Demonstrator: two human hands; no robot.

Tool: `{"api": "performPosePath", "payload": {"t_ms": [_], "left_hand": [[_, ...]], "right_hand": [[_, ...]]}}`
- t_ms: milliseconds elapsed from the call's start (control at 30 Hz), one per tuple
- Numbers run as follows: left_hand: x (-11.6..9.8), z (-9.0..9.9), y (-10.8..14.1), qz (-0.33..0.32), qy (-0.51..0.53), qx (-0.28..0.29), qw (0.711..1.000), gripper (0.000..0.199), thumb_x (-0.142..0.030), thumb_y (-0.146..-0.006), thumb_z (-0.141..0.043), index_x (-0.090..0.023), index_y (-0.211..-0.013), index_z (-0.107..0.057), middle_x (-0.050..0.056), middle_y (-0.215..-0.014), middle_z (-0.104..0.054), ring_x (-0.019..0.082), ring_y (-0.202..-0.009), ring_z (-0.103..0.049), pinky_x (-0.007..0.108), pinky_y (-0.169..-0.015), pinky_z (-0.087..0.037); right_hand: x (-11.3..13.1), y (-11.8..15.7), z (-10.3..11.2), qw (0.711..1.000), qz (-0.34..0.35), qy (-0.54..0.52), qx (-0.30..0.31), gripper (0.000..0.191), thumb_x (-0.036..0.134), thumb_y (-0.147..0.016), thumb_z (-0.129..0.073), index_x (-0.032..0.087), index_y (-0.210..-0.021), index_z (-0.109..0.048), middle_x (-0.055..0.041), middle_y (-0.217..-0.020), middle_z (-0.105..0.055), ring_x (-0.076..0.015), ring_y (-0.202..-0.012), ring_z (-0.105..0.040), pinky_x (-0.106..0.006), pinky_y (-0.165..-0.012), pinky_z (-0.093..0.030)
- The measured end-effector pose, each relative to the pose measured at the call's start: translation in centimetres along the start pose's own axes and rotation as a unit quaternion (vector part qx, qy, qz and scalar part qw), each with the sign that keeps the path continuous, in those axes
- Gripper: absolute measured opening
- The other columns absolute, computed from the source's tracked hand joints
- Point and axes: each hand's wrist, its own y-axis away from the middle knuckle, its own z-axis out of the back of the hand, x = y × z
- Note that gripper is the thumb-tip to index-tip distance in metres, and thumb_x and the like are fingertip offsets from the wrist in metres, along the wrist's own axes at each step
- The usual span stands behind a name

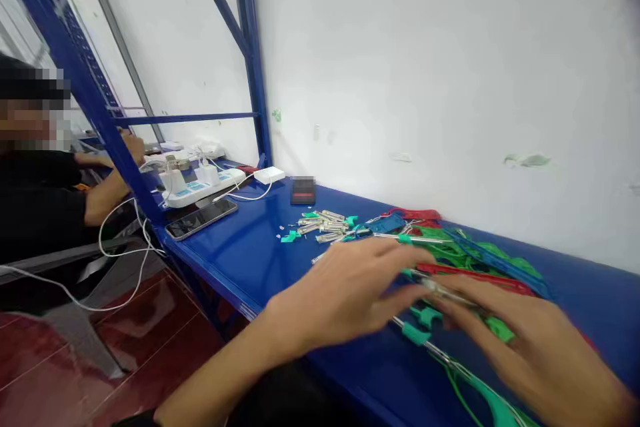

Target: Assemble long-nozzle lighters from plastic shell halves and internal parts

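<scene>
I note through head view: right hand pinching slim silvery piece over blue table, nearer than green cords. Left hand curved at piece's left end, thumb and fingers parted; whether gripping, I cannot tell. Teal clip on nearer side. Loose pile of small silvery parts beyond left hand.

Could not make out the blurred metal piece between the left hand and the smeared right hand. Lost a teal strap partly past the bottom edge, a co-worker partly past the left. Found pale scraps too tiny to identify.
</scene>
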Motion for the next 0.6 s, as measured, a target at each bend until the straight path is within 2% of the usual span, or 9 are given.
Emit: {"api": "performPosePath", "payload": {"t_ms": [67, 133, 200, 267, 367, 433, 600], "left_hand": [[2.7, 2.1, 0.2, 0.074, -0.048, -0.030, 0.996, 0.039, -0.043, -0.107, -0.058, -0.030, -0.143, -0.057, 0.000, -0.134, -0.073, 0.018, -0.118, -0.070, 0.029, -0.101, -0.055], [5.7, 4.0, 0.6, 0.148, -0.089, -0.044, 0.984, 0.028, -0.032, -0.110, -0.049, -0.022, -0.132, -0.065, 0.008, -0.128, -0.074, 0.022, -0.114, -0.070, 0.038, -0.102, -0.055], [8.8, 5.5, 1.4, 0.216, -0.127, -0.020, 0.968, 0.021, -0.029, -0.107, -0.056, -0.016, -0.113, -0.071, 0.011, -0.115, -0.076, 0.025, -0.106, -0.071, 0.046, -0.099, -0.056], [11.7, 6.3, 2.4, 0.263, -0.147, 0.022, 0.953, 0.023, -0.035, -0.103, -0.066, -0.016, -0.115, -0.070, 0.008, -0.114, -0.073, 0.023, -0.103, -0.071, 0.045, -0.093, -0.060], [15.0, 6.4, 3.6, 0.300, -0.143, 0.082, 0.940, 0.030, -0.038, -0.103, -0.066, -0.018, -0.125, -0.067, 0.009, -0.125, -0.070, 0.023, -0.106, -0.070, 0.044, -0.092, -0.062], [16.4, 6.0, 4.0, 0.313, -0.128, 0.115, 0.934, 0.032, -0.038, -0.102, -0.066, -0.018, -0.127, -0.066, 0.010, -0.127, -0.069, 0.024, -0.107, -0.070, 0.044, -0.092, -0.062], [18.9, 4.9, 4.3, 0.353, -0.109, 0.151, 0.917, 0.034, -0.038, -0.102, -0.067, -0.018, -0.130, -0.065, 0.010, -0.130, -0.067, 0.025, -0.110, -0.070, 0.046, -0.093, -0.061]], "right_hand": [[0.4, 0.2, 0.8, 0.999, -0.043, -0.017, 0.011, 0.039, 0.061, -0.104, -0.049, 0.033, -0.096, -0.074, 0.0065, -0.077, -0.077, -0.0139, -0.063, -0.074, -0.020, -0.060, -0.055], [0.5, 0.3, 1.2, 0.996, -0.080, -0.027, 0.016, 0.038, 0.061, -0.104, -0.048, 0.033, -0.097, -0.072, 0.0058, -0.080, -0.077, -0.0149, -0.065, -0.073, -0.022, -0.056, -0.053], [0.5, 0.3, 1.3, 0.993, -0.111, -0.033, 0.016, 0.037, 0.063, -0.103, -0.048, 0.034, -0.104, -0.070, 0.0038, -0.099, -0.080, -0.0182, -0.082, -0.077, -0.023, -0.057, -0.054], [0.3, 0.2, 1.1, 0.991, -0.134, -0.025, 0.005, 0.038, 0.065, -0.101, -0.048, 0.034, -0.106, -0.070, 0.0029, -0.104, -0.080, -0.0208, -0.088, -0.077, -0.026, -0.058, -0.053], [0.2, 0.2, 0.6, 0.988, -0.153, -0.009, -0.007, 0.039, 0.066, -0.100, -0.047, 0.034, -0.094, -0.068, 0.0038, -0.087, -0.077, -0.0201, -0.072, -0.073, -0.029, -0.056, -0.051], [0.3, 0.2, 0.4, 0.987, -0.161, -0.002, -0.010, 0.040, 0.066, -0.101, -0.046, 0.034, -0.092, -0.068, 0.0047, -0.083, -0.076, -0.0195, -0.069, -0.072, -0.030, -0.058, -0.051], [0.2, 0.5, 0.2, 0.986, -0.164, 0.000, 0.002, 0.043, 0.068, -0.103, -0.042, 0.036, -0.097, -0.070, 0.0054, -0.096, -0.077, -0.0194, -0.084, -0.073, -0.030, -0.065, -0.052]]}}
